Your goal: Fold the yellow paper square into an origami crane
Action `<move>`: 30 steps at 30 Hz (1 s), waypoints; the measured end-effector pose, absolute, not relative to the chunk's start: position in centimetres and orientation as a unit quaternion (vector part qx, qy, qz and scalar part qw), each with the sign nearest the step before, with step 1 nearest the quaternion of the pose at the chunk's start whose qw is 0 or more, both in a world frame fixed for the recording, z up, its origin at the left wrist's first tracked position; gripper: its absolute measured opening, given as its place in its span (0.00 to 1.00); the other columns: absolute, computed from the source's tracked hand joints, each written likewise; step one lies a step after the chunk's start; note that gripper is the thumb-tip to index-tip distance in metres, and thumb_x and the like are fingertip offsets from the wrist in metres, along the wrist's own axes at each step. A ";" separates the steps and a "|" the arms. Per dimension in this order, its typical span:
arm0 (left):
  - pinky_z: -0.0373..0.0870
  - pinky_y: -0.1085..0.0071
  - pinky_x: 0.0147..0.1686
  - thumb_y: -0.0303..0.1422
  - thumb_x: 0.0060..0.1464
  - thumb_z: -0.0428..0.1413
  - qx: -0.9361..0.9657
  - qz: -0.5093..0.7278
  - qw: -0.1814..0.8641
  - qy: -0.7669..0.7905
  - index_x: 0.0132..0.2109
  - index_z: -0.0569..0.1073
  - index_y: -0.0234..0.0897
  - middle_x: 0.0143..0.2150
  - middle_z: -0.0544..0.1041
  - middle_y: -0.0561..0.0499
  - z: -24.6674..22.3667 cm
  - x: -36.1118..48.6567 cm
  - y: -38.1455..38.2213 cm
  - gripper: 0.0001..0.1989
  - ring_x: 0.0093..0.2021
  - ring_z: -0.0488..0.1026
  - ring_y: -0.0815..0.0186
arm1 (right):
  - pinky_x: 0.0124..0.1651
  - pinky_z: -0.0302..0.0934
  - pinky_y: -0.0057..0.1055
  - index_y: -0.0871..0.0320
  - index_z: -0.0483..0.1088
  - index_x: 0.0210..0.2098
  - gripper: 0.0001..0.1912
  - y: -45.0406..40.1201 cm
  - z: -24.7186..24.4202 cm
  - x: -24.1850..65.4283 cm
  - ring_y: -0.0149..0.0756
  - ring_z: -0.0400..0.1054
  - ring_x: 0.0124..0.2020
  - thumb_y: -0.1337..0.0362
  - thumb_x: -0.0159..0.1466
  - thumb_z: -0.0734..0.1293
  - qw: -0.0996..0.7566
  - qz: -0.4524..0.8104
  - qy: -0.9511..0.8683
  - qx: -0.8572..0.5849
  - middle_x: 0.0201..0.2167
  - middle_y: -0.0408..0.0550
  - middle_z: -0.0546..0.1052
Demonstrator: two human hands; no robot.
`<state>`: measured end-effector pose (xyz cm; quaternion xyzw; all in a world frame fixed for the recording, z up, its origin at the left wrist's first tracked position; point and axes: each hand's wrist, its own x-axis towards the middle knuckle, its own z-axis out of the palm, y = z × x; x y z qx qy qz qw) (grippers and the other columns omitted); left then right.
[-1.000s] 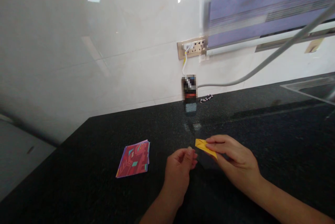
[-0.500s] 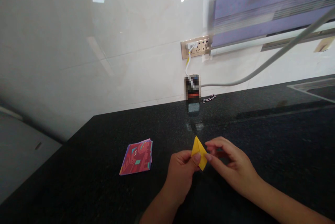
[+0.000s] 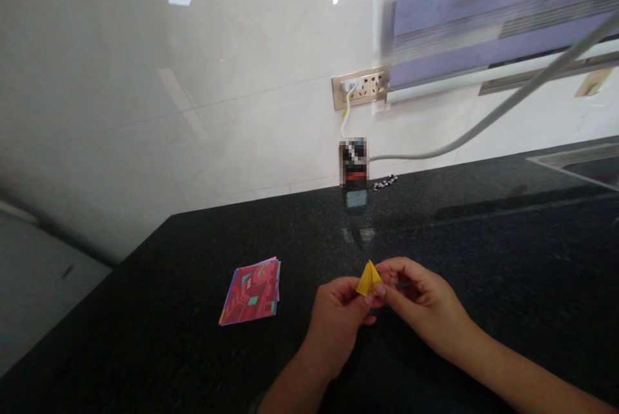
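A small folded piece of yellow paper (image 3: 368,279), with its point upward and a crease down its middle, is held above the dark countertop (image 3: 309,233). My left hand (image 3: 338,317) pinches its lower left part between thumb and fingers. From the other side, my right hand (image 3: 425,301) grips the right edge, thumb in front and fingers behind. The two thumbs nearly meet at the bottom of the paper. The fingers behind the paper are partly hidden.
Left of my hands lies a stack of colourful paper sheets (image 3: 250,291), a red printed one on top. By the wall stands a blurred-out device (image 3: 354,162), with a beaded string (image 3: 385,182) beside it. A grey cable (image 3: 464,143) runs right, below a wall socket (image 3: 358,86).
My right hand has closed onto the yellow paper, which it was only touching at the edge before. The paper has turned and now shows a shorter, wider shape.
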<state>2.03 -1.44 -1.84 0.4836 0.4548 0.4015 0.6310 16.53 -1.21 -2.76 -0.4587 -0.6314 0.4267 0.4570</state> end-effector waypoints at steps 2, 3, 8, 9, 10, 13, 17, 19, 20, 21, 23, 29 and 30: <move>0.67 0.73 0.30 0.35 0.46 0.55 0.498 0.394 0.618 0.463 0.37 0.75 0.32 0.32 0.76 0.46 -1.8 2.1 -1.5 0.12 0.34 0.72 0.64 | 0.27 0.60 0.26 0.56 0.64 0.35 0.07 -1.2 -2.8 16.6 0.30 0.63 0.25 0.64 0.56 0.64 0.453 0.400 -0.645 -0.468 0.25 0.42 0.68; 0.67 0.72 0.30 0.36 0.46 0.55 0.506 0.391 0.612 0.466 0.38 0.75 0.32 0.32 0.76 0.45 -1.7 2.1 -1.5 0.13 0.35 0.72 0.63 | 0.27 0.60 0.26 0.56 0.65 0.35 0.07 -1.1 -2.8 16.6 0.30 0.63 0.25 0.64 0.56 0.64 0.452 0.386 -0.650 -0.472 0.25 0.42 0.68; 0.68 0.68 0.34 0.38 0.50 0.52 0.505 0.399 0.617 0.454 0.41 0.74 0.33 0.36 0.76 0.43 -1.7 2.0 -1.5 0.15 0.39 0.71 0.60 | 0.31 0.61 0.28 0.56 0.65 0.33 0.04 -0.9 -2.7 16.8 0.31 0.65 0.29 0.66 0.60 0.60 0.455 0.359 -0.667 -0.468 0.28 0.44 0.70; 0.68 0.67 0.34 0.38 0.50 0.51 0.502 0.400 0.618 0.454 0.41 0.74 0.33 0.37 0.76 0.43 -1.7 2.0 -1.6 0.16 0.40 0.71 0.60 | 0.32 0.61 0.28 0.56 0.65 0.33 0.04 -0.9 -2.7 16.8 0.31 0.65 0.29 0.66 0.60 0.59 0.456 0.354 -0.670 -0.467 0.29 0.44 0.70; 0.69 0.67 0.35 0.39 0.50 0.51 0.501 0.399 0.620 0.453 0.41 0.74 0.33 0.37 0.76 0.43 -1.8 2.0 -1.6 0.16 0.40 0.71 0.60 | 0.32 0.62 0.28 0.56 0.65 0.33 0.05 -0.9 -2.6 16.8 0.31 0.65 0.29 0.66 0.60 0.59 0.456 0.349 -0.672 -0.467 0.29 0.44 0.70; 0.68 0.66 0.36 0.40 0.50 0.50 0.516 0.387 0.621 0.446 0.42 0.74 0.35 0.39 0.75 0.44 -1.8 2.0 -1.6 0.17 0.41 0.70 0.60 | 0.30 0.62 0.28 0.57 0.66 0.34 0.04 -0.9 -2.5 16.8 0.31 0.64 0.27 0.64 0.58 0.61 0.450 0.327 -0.678 -0.480 0.27 0.44 0.69; 0.68 0.69 0.34 0.41 0.50 0.50 0.531 0.376 0.611 0.451 0.41 0.75 0.35 0.42 0.74 0.44 -1.8 1.9 -1.5 0.17 0.41 0.70 0.60 | 0.31 0.63 0.29 0.56 0.66 0.34 0.04 -0.9 -2.7 16.9 0.32 0.65 0.27 0.66 0.58 0.61 0.448 0.311 -0.686 -0.482 0.28 0.45 0.71; 0.68 0.69 0.33 0.41 0.50 0.51 0.520 0.376 0.614 0.460 0.40 0.75 0.34 0.40 0.75 0.43 -1.9 1.9 -1.5 0.17 0.40 0.70 0.59 | 0.34 0.63 0.31 0.56 0.67 0.34 0.05 -0.9 -2.8 17.1 0.33 0.67 0.31 0.67 0.59 0.60 0.454 0.317 -0.684 -0.475 0.30 0.46 0.72; 0.68 0.69 0.33 0.41 0.49 0.51 0.512 0.378 0.617 0.463 0.40 0.75 0.33 0.39 0.75 0.43 -1.9 2.0 -1.5 0.17 0.40 0.71 0.59 | 0.36 0.64 0.31 0.56 0.67 0.35 0.06 -0.8 -2.9 17.1 0.34 0.67 0.33 0.66 0.59 0.60 0.456 0.323 -0.680 -0.474 0.31 0.47 0.72; 0.67 0.70 0.33 0.41 0.49 0.51 0.502 0.382 0.621 0.465 0.40 0.75 0.32 0.38 0.75 0.43 -2.0 2.0 -1.5 0.17 0.40 0.71 0.59 | 0.36 0.64 0.32 0.56 0.67 0.36 0.07 -0.8 -2.9 17.2 0.35 0.68 0.34 0.66 0.59 0.59 0.461 0.329 -0.674 -0.475 0.33 0.47 0.73; 0.67 0.70 0.32 0.40 0.49 0.51 0.479 0.393 0.631 0.468 0.40 0.74 0.30 0.37 0.76 0.42 -2.1 2.1 -1.5 0.18 0.40 0.72 0.59 | 0.37 0.64 0.32 0.56 0.66 0.37 0.08 -0.7 -3.0 17.3 0.36 0.68 0.36 0.65 0.60 0.59 0.467 0.344 -0.659 -0.478 0.34 0.48 0.73; 0.66 0.72 0.30 0.41 0.49 0.52 0.451 0.398 0.659 0.452 0.40 0.73 0.29 0.38 0.75 0.40 -2.3 2.0 -1.5 0.18 0.39 0.72 0.60 | 0.32 0.66 0.28 0.55 0.66 0.40 0.09 -0.5 -2.8 17.4 0.34 0.69 0.33 0.65 0.61 0.58 0.464 0.353 -0.657 -0.477 0.35 0.48 0.73; 0.66 0.72 0.30 0.41 0.49 0.52 0.456 0.398 0.654 0.454 0.40 0.73 0.29 0.38 0.75 0.40 -2.3 2.0 -1.5 0.18 0.39 0.72 0.60 | 0.33 0.65 0.28 0.55 0.66 0.41 0.10 -0.5 -2.7 17.5 0.34 0.69 0.34 0.65 0.61 0.58 0.462 0.342 -0.668 -0.473 0.36 0.48 0.73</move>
